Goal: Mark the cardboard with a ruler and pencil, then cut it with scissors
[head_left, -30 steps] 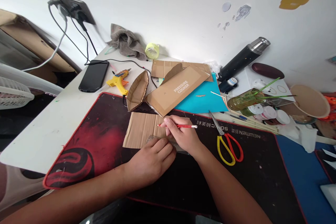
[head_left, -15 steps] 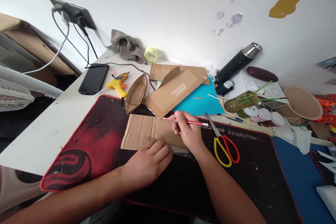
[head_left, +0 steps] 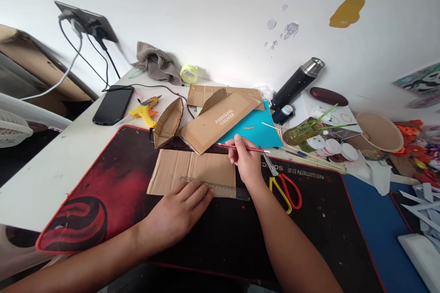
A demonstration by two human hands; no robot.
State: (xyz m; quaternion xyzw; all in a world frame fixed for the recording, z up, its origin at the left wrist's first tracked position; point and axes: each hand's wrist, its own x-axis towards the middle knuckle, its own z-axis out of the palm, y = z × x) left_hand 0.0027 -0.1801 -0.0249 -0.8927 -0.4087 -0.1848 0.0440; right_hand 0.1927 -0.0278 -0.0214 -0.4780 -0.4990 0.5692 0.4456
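My left hand (head_left: 187, 206) presses a clear ruler (head_left: 227, 188) along the near edge of a rectangular cardboard piece (head_left: 209, 165), its fingers held together over the ruler. In my right hand (head_left: 247, 164) is a red pencil (head_left: 256, 149), pointing left just beyond the cardboard's far edge and seemingly off its surface. Close by on the right lie scissors (head_left: 285, 190) with yellow and red handles. Behind the piece rests a cardboard panel (head_left: 220, 121) printed "PRESSURE COOKER", with a leaf-shaped cardboard tray (head_left: 169, 123) at its left.
A dark desk mat (head_left: 213, 238) lies under the work. Farther left are a yellow glue gun (head_left: 144, 112) and a phone (head_left: 113, 104). Blue sheet (head_left: 268, 128), black flask (head_left: 297, 83), brush jar (head_left: 296, 135) and paint pots (head_left: 330, 147) crowd the back right.
My right hand has lifted the pencil up and slightly right, away from the cardboard. My left hand stays on the ruler. The whole view has shifted, so things appear farther left.
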